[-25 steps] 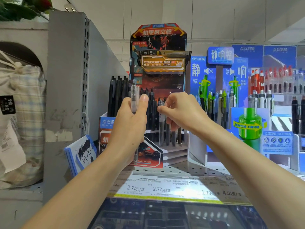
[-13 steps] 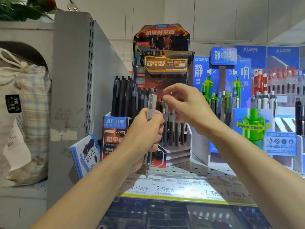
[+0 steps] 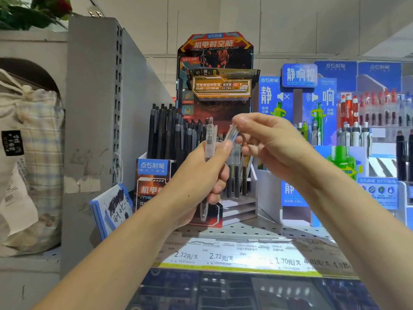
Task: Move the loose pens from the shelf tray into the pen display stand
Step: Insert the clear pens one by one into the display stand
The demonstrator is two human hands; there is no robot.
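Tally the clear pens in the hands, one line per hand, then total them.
Left hand: 1 clear pen, held upright.
Right hand: 1 clear pen, pinched at a tilt.
Total: 2 clear pens.

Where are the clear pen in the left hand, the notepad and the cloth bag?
Clear plastic pen [image 3: 209,139]: head view, upper barrel above the left hand's thumb.
Blue-edged scribbled notepad [image 3: 116,206]: head view, its white page.
Checked cloth drawstring bag [image 3: 42,139]: head view, its front.
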